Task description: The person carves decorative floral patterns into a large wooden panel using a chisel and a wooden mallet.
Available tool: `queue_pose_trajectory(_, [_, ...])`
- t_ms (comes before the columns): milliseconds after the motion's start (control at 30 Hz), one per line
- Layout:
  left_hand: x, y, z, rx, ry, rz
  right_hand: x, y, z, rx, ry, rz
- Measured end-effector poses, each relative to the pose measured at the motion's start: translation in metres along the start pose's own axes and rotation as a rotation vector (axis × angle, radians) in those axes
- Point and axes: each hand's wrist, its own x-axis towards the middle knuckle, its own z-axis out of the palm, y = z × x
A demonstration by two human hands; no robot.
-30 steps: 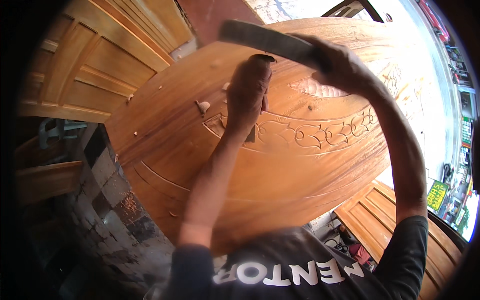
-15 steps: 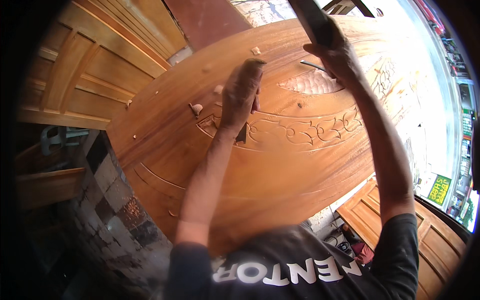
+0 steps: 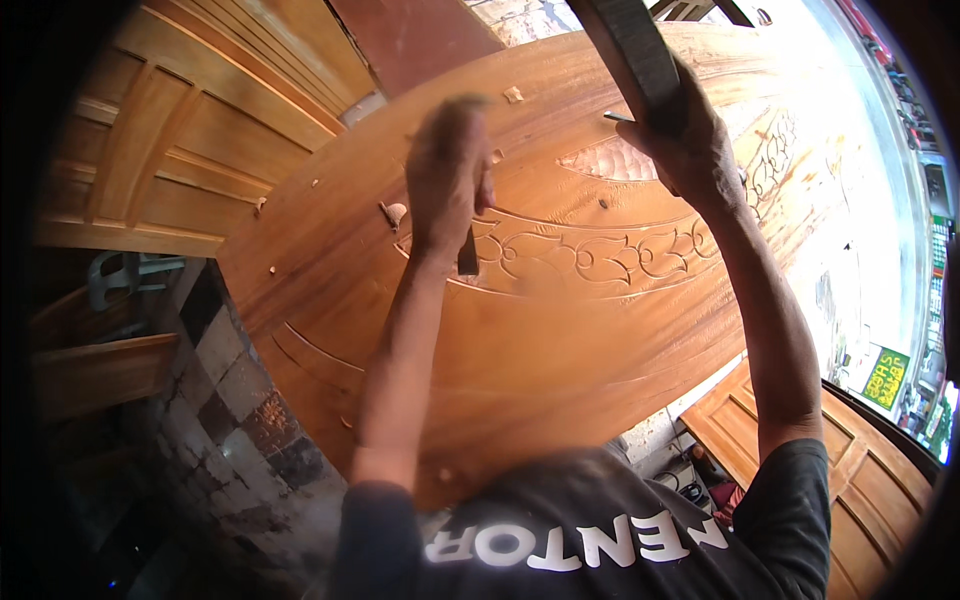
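Note:
My left hand (image 3: 442, 185), blurred at the top, is closed around a chisel. The flat dark blade of the chisel (image 3: 468, 256) points down at the left end of a carved vine border (image 3: 610, 258) on the large wooden panel (image 3: 540, 350). Raised at the upper right, my right hand (image 3: 697, 145) grips a dark, block-shaped mallet (image 3: 640, 65), apart from the chisel. Beneath and beside that hand are a scooped, leaf-shaped carving (image 3: 610, 160) and a thin metal tool (image 3: 618, 117), partly hidden.
Curled wood shavings (image 3: 394, 214) lie about the panel. Panelled wooden doors (image 3: 150, 130) stand at the left, with another door (image 3: 790, 430) at the lower right. A pale plastic chair (image 3: 110, 280) is at far left above a tiled floor (image 3: 230, 360). Bright street beyond, right.
My left hand and the chisel have shifted left, tilting the blade more upright. The mallet has come slightly lower and shows more of its side.

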Motion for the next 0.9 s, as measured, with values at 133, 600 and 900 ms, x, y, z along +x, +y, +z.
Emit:
queue_pose_trajectory(133, [0.003,-0.018,0.009,0.01,-0.056,0.02,0.02,-0.011,-0.003,-0.063,0.031,-0.084])
queue_pose_trajectory(600, [-0.001,-0.024,0.011,-0.001,-0.176,-0.051,0.01,0.026,0.007,0.029,-0.191,0.033])
queue_pose_trajectory(900, [-0.008,0.015,0.025,-0.007,-0.094,0.041,-0.03,-0.003,-0.02,-0.104,-0.172,0.026])
